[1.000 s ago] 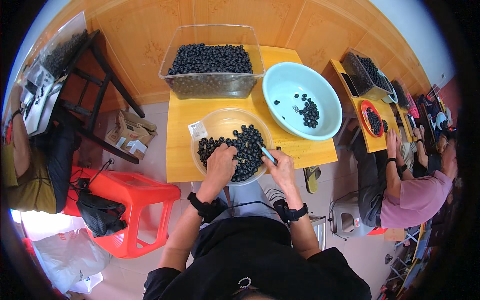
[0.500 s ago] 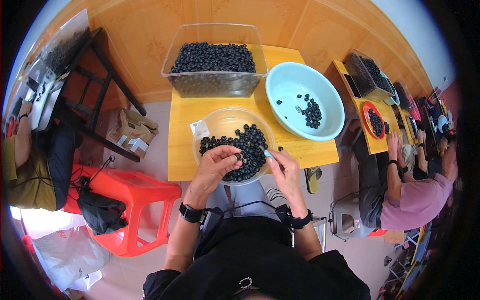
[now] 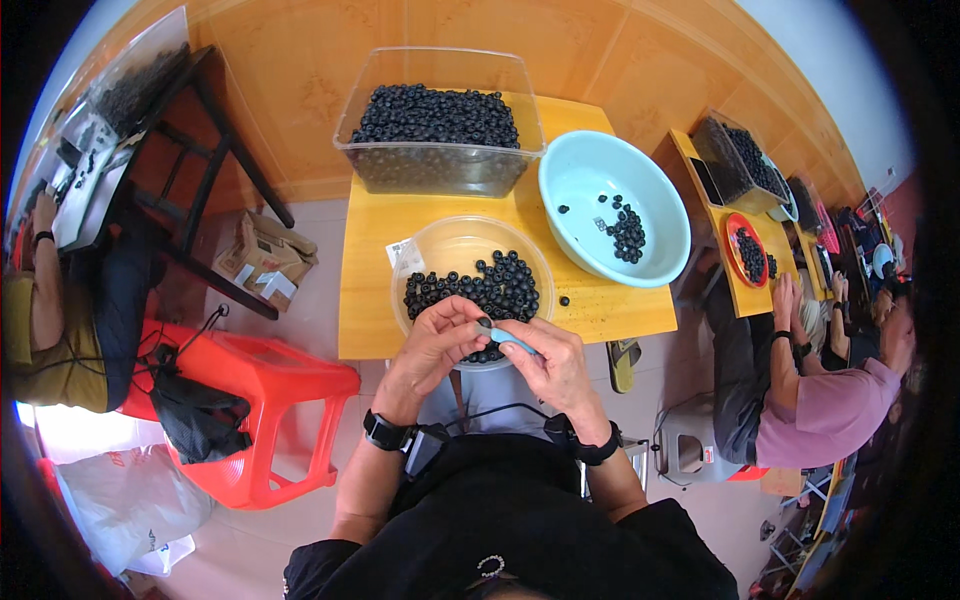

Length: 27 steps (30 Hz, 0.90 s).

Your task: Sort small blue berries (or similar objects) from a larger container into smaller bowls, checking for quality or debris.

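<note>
Between the fingertips of my left hand [image 3: 430, 348] is a small round black bead-like piece [image 3: 485, 323], partly covered by the fingers. My right hand [image 3: 556, 368] grips a small tool by its light blue handle [image 3: 513, 342], its tip end against the piece. The tip itself is too small to make out. Both hands meet over the near edge of a round clear plastic dish [image 3: 440, 243], in which many similar black pieces [image 3: 512, 285] lie. One loose black piece [image 3: 565, 300] rests on the yellow table [image 3: 370, 320], right of the dish.
Behind the dish stands a large clear bin [image 3: 440, 172] full of black pieces. A light blue basin [image 3: 580, 180] with some pieces sits at right. A red stool [image 3: 270, 370] is on the left. People work at both sides; a red plate [image 3: 735, 222] lies on the right-hand table.
My right hand has moved left and brought the blue-handled tool from over the dish's right side to the black piece in my left hand. My left hand has stayed nearly in place.
</note>
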Motion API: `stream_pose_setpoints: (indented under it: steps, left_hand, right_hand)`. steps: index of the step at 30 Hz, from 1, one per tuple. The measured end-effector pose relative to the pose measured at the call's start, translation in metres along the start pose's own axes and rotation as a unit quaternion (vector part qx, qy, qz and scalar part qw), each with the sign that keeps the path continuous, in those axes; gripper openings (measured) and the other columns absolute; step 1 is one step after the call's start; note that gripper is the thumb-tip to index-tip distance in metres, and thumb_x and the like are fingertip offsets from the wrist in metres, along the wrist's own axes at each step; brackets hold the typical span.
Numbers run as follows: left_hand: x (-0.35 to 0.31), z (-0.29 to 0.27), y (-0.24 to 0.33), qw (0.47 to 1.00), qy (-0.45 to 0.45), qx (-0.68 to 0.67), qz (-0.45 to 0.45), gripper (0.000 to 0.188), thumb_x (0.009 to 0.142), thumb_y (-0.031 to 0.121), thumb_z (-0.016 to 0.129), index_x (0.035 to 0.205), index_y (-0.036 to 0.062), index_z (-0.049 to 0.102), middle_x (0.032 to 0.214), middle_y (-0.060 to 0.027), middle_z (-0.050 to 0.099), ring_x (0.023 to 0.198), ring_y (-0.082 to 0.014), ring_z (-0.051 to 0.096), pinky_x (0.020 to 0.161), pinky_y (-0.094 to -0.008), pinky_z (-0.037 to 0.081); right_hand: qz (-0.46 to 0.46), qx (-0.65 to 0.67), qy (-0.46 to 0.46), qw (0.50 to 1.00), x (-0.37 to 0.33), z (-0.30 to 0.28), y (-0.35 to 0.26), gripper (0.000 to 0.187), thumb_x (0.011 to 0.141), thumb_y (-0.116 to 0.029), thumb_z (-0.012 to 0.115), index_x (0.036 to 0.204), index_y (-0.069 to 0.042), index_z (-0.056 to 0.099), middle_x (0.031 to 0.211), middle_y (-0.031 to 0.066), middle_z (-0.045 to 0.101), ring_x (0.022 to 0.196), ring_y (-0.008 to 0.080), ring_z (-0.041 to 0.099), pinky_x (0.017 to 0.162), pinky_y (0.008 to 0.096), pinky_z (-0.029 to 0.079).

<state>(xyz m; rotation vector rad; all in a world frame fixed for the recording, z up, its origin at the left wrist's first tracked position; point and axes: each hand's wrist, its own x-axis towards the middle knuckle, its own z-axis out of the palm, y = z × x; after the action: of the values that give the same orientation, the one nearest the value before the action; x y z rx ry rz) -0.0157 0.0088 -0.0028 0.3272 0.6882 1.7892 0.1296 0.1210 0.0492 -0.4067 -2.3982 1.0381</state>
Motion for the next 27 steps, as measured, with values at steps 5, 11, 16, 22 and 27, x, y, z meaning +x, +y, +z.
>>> stream_pose_setpoints:
  steps: [5, 11, 16, 22, 27]
  left_hand:
    - [-0.001, -0.002, -0.001, 1.0, 0.002, -0.003, 0.0, 0.016, 0.083, 0.001, 0.062, 0.098, 0.0033, 0.057, 0.092, -0.0066, 0.063, 0.079, -0.0127, 0.063, 0.074, -0.0243, 0.054]
    - [-0.003, 0.0, 0.001, 1.0, -0.001, -0.023, -0.015, 0.014, 0.083, 0.002, 0.063, 0.096, 0.0035, 0.057, 0.09, -0.0064, 0.063, 0.076, -0.0128, 0.063, 0.071, -0.0235, 0.053]
    - [0.0, -0.007, -0.004, 0.997, -0.041, -0.067, -0.023, 0.013, 0.083, 0.003, 0.064, 0.094, 0.0031, 0.058, 0.088, -0.007, 0.064, 0.074, -0.0137, 0.063, 0.069, -0.0234, 0.053]
    - [0.0, -0.01, -0.003, 0.998, -0.02, -0.059, -0.019, 0.009, 0.082, 0.003, 0.064, 0.09, 0.0023, 0.059, 0.084, -0.0082, 0.064, 0.072, -0.0143, 0.063, 0.068, -0.0241, 0.054]
    - [-0.001, -0.014, -0.005, 0.998, -0.008, -0.06, -0.008, 0.007, 0.082, 0.003, 0.064, 0.088, 0.0022, 0.059, 0.083, -0.0089, 0.064, 0.071, -0.0146, 0.063, 0.067, -0.0244, 0.053]
  right_hand:
    - [0.01, -0.007, -0.002, 1.0, 0.0, -0.001, 0.0, 0.021, 0.08, -0.016, 0.067, 0.099, -0.007, 0.066, 0.067, 0.0086, 0.056, 0.05, 0.0219, 0.054, 0.047, 0.0311, 0.042]
    - [-0.007, -0.012, -0.01, 1.0, 0.001, -0.003, 0.0, 0.021, 0.08, -0.015, 0.067, 0.099, -0.007, 0.067, 0.068, 0.0088, 0.057, 0.051, 0.0218, 0.054, 0.047, 0.0313, 0.042]
    - [-0.033, -0.005, -0.013, 0.999, 0.003, -0.003, 0.005, 0.023, 0.079, -0.015, 0.067, 0.1, -0.005, 0.066, 0.068, 0.009, 0.057, 0.053, 0.023, 0.055, 0.048, 0.0325, 0.043]
    - [-0.048, -0.008, -0.015, 0.999, 0.006, 0.0, 0.013, 0.024, 0.078, -0.013, 0.068, 0.1, -0.004, 0.066, 0.069, 0.0096, 0.058, 0.054, 0.0241, 0.055, 0.049, 0.0326, 0.044]
    - [-0.046, 0.006, -0.015, 0.999, 0.009, 0.004, 0.014, 0.023, 0.077, -0.011, 0.068, 0.099, -0.004, 0.067, 0.069, 0.0098, 0.058, 0.054, 0.0239, 0.055, 0.049, 0.0323, 0.044]
